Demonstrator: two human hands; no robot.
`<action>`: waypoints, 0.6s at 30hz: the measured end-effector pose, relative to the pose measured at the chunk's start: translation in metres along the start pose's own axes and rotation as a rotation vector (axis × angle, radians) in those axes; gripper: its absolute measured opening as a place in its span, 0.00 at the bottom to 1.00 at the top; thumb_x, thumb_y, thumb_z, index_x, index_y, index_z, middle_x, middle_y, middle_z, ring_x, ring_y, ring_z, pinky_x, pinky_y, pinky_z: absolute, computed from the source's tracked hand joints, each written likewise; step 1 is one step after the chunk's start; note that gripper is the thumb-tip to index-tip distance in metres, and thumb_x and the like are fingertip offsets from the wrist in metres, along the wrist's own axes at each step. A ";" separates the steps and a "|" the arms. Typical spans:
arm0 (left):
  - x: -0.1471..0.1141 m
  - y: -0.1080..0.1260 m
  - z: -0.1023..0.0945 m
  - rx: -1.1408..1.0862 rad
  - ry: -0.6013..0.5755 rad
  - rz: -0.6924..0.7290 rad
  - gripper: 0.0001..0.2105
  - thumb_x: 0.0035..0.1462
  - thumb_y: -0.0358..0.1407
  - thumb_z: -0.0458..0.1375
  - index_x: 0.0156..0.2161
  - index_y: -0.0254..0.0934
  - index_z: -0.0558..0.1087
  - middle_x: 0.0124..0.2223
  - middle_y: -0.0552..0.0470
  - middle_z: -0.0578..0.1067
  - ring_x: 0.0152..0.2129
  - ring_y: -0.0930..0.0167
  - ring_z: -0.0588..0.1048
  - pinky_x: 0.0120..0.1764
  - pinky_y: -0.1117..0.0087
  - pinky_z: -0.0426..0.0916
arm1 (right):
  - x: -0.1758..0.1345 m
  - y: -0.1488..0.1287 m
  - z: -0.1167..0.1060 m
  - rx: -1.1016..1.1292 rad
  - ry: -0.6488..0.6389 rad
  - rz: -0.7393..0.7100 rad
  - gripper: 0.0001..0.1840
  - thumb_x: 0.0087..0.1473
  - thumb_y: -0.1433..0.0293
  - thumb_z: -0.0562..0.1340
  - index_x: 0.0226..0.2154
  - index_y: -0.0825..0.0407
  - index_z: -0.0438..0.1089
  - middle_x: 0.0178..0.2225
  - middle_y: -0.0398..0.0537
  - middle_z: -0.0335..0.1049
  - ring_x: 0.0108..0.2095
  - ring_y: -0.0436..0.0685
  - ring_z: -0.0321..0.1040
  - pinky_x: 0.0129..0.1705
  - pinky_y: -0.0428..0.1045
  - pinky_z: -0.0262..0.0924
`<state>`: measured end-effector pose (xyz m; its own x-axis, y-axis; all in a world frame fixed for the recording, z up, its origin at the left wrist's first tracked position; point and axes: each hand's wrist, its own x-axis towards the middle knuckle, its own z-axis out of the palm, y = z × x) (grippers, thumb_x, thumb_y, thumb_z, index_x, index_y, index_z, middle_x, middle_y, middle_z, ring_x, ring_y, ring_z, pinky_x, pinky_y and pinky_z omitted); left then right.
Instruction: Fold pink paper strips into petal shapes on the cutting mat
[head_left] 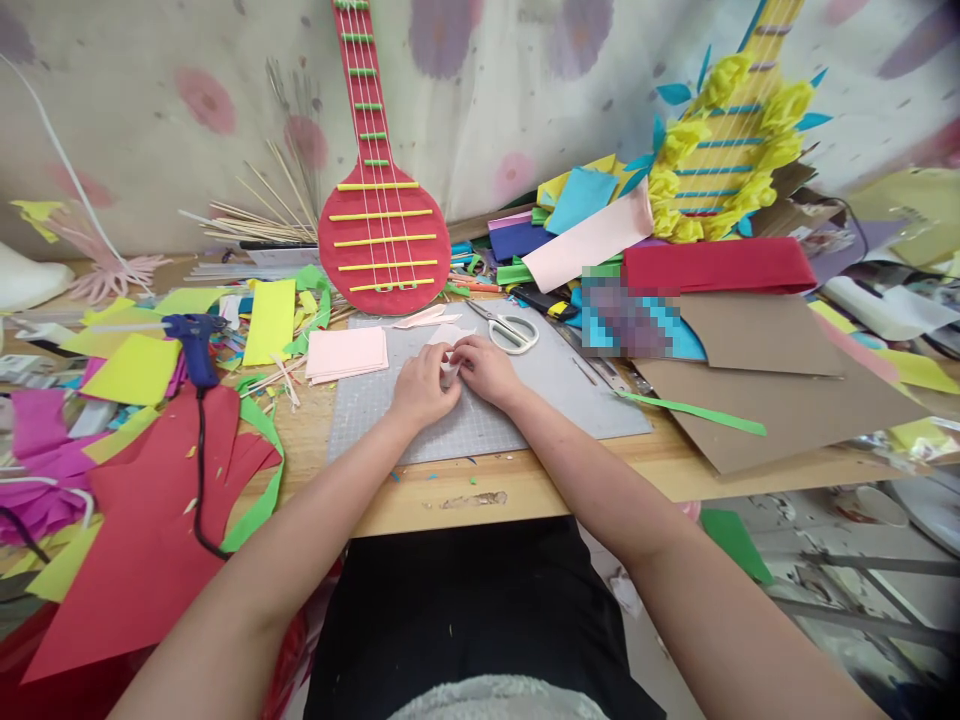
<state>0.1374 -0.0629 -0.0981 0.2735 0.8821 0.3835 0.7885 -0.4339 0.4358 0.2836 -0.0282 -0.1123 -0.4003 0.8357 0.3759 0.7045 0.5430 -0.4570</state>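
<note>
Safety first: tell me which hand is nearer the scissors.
Right. The right hand is just beside the scissors, near their handles; the left hand is farther left.

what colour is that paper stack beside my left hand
The paper stack is pale pink, shown in the head view.

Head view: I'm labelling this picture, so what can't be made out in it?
All in the head view:
Pale pink paper: its full shape, partly covered by the left hand and right hand.
Red instrument: the top of its neck, cut off by the upper edge.
Yellow instrument: its neck top, cut off likewise.
Pixelated patch: what lies there, blurred by coarse blocks.
</note>
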 end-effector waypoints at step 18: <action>0.000 -0.027 -0.009 0.114 -0.009 -0.050 0.04 0.46 0.30 0.56 0.28 0.39 0.74 0.35 0.49 0.70 0.38 0.65 0.70 0.42 0.62 0.63 | -0.005 0.000 -0.011 0.065 -0.116 -0.108 0.06 0.47 0.71 0.63 0.32 0.52 0.72 0.36 0.48 0.69 0.41 0.56 0.59 0.47 0.51 0.54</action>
<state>0.1106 -0.0531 -0.1027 0.2369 0.9039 0.3561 0.8588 -0.3662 0.3582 0.2922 -0.0331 -0.1058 -0.5396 0.7737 0.3319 0.6155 0.6315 -0.4715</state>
